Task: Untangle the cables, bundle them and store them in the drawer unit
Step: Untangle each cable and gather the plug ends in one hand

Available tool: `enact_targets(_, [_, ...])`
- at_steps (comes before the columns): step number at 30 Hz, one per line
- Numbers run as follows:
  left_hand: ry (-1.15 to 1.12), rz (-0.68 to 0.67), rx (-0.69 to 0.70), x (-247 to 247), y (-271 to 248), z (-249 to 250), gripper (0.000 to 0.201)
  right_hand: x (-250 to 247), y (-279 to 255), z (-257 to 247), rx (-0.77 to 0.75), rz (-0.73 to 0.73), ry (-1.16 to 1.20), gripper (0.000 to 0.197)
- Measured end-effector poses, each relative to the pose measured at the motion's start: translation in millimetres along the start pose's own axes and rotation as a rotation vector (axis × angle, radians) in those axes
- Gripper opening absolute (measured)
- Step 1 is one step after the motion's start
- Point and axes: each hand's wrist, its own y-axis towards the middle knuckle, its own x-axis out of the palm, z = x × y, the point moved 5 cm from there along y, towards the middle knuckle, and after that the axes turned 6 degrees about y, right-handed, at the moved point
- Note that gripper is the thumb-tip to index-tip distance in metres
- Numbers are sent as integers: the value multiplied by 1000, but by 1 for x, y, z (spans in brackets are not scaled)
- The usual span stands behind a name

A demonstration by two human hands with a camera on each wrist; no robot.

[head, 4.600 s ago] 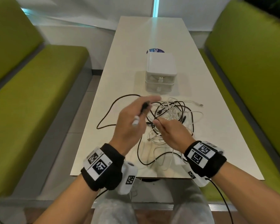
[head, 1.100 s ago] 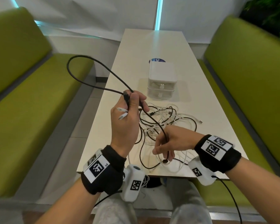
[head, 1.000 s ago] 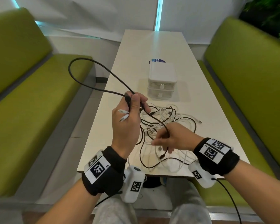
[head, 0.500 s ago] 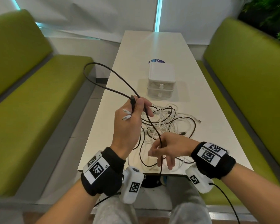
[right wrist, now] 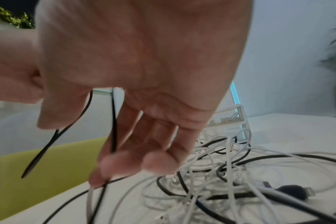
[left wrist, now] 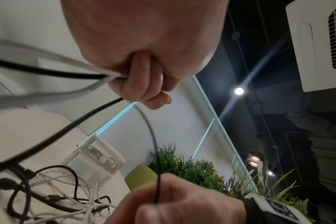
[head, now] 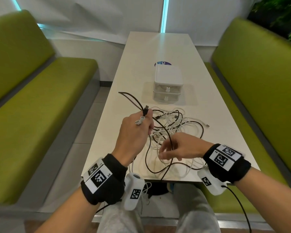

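A tangle of black and white cables (head: 173, 125) lies on the white table (head: 158, 47), in front of the white two-drawer unit (head: 167, 84), whose drawers are closed. My left hand (head: 146, 118) is raised over the pile. It grips the black cable's plug (head: 146, 109) and a white connector (head: 139, 120), and in the left wrist view its fingers (left wrist: 144, 84) are curled round black and white strands. A narrow black loop (head: 131, 100) sticks out to the left. My right hand (head: 166, 152) holds the same black cable (left wrist: 153, 144) lower down, near the table's front edge.
Green padded benches run along both sides, on the left (head: 32, 106) and on the right (head: 259, 81). A blue sticker (head: 161, 63) lies behind the drawer unit. Some cable strands hang over the table's near edge (head: 158, 179). Plants (head: 284, 14) stand at the far right.
The black loop has shrunk from a wide arc over the left bench to a narrow one above the table. My right hand has shifted a little along the cable; my left hand keeps its grip.
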Motion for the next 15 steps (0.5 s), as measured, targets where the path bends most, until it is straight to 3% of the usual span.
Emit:
enact_targets(2, [-25, -21, 4, 2, -1, 1, 49, -4, -1, -3, -30, 5, 31, 30])
enact_targets(6, [-136, -48, -11, 5, 0, 2, 47, 12, -2, 4, 37, -230, -55, 31])
enact_targets(8, [-124, -56, 10, 5, 0, 2, 48, 5, 1, 3, 2, -131, -73, 39])
enact_targets(11, [-36, -34, 60, 5, 0, 2, 49, -11, 2, -4, -82, 78, 119, 27])
enact_targets(15, [-4, 13, 92, 3, -1, 2, 51, -7, 5, -4, -93, 67, 161, 20])
